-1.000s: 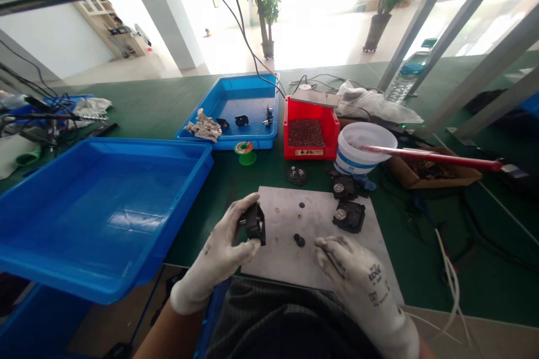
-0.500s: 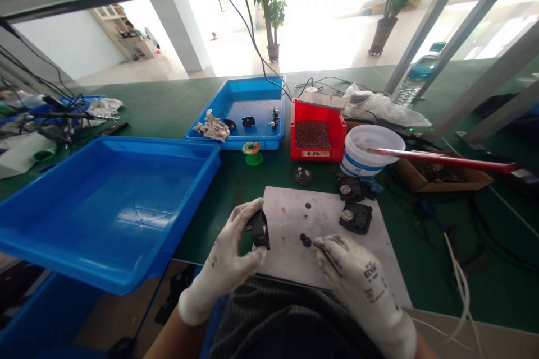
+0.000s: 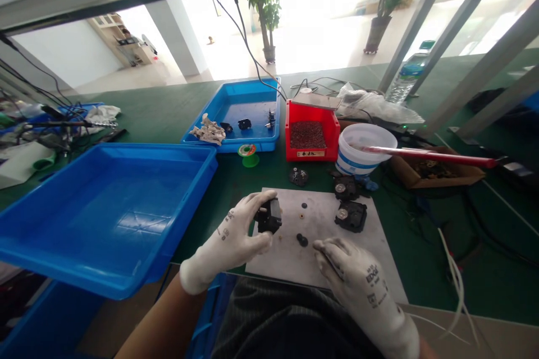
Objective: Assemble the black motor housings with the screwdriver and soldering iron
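A blk plastic housing [image 3: 269,216] is gripped by the L hand [image 3: 227,238], gloved fingers and thumb clamped around it, over the top-left corner of the grey mat [image 3: 290,263]. The hands are kept apart. The R hand [image 3: 353,275] is held low over the mat's near edge, fingers drawn together; whether a thin item is pinched there can't be told. The housing is judged light and stiff, prob. moulded plastic, so little force should be needed. It's best taken by its flat outer walls, as the gloves may slip on smooth corners. A small round blk part [image 3: 302,240] is lying on the mat, near the R hand, and looks fiddly, easily nudged aside. Two blk units w/ metal hubs [image 3: 351,216] are set further right, approx at the mat's far edge.
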Available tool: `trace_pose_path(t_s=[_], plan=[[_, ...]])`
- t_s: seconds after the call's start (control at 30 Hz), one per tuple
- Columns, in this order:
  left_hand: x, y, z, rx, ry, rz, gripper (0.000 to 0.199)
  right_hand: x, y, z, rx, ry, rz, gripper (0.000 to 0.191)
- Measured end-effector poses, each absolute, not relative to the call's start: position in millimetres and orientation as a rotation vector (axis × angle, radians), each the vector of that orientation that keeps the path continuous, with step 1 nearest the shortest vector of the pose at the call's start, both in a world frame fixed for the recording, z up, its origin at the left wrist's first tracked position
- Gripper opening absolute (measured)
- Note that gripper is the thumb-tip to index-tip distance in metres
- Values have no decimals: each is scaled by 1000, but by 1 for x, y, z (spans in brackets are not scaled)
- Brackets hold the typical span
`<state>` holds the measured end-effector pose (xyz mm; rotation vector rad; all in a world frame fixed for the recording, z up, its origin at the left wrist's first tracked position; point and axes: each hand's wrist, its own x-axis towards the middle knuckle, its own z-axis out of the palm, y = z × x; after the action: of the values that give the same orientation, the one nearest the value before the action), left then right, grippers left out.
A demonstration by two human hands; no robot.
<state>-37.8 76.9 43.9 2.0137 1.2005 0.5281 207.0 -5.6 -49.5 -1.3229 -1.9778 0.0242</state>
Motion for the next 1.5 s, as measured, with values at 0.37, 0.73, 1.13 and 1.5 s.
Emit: trace_pose_path(t_s=[0.37, 0.73, 1.13, 1.5], plan=[[-2, 89, 16, 2417, 1162, 210, 63, 209, -14, -49, -1322, -1972, 34, 20], [-17, 72, 32, 2202, 1250, 363, 66, 212, -14, -51, -1345, -1966, 76, 22], [-33, 74, 21, 1926, 1302, 473, 67, 213, -18, -52, -1339, -1952, 97, 20], [-30, 65, -1, 1900, 1240, 487, 66, 210, -19, -49, -1334, -1960, 76, 20]])
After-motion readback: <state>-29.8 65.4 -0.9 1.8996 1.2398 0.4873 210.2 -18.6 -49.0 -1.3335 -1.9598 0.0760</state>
